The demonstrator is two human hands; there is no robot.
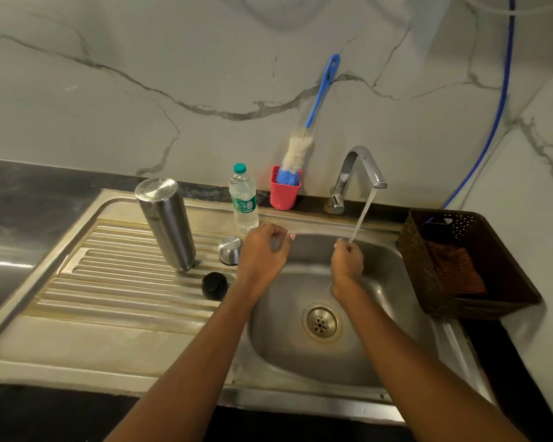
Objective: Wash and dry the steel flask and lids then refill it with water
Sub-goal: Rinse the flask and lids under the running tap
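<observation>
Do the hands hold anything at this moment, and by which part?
No held thing shows. The left hand is loosely curled and empty; the right hand curls its fingers under the water stream, palm hidden.

A steel sink unit (125,339) is set into a dark counter (29,193). On its ribbed drainboard (115,282) a steel flask (166,223) is stood on end. From the flask's foot, a steel lid (230,249) is seen at 2 o'clock, a black lid (214,285) at 4 o'clock, and a water bottle (243,199) further off at 2 o'clock. A brown basket (428,266) is placed on the counter at 3 o'clock of the basin (284,346).
</observation>
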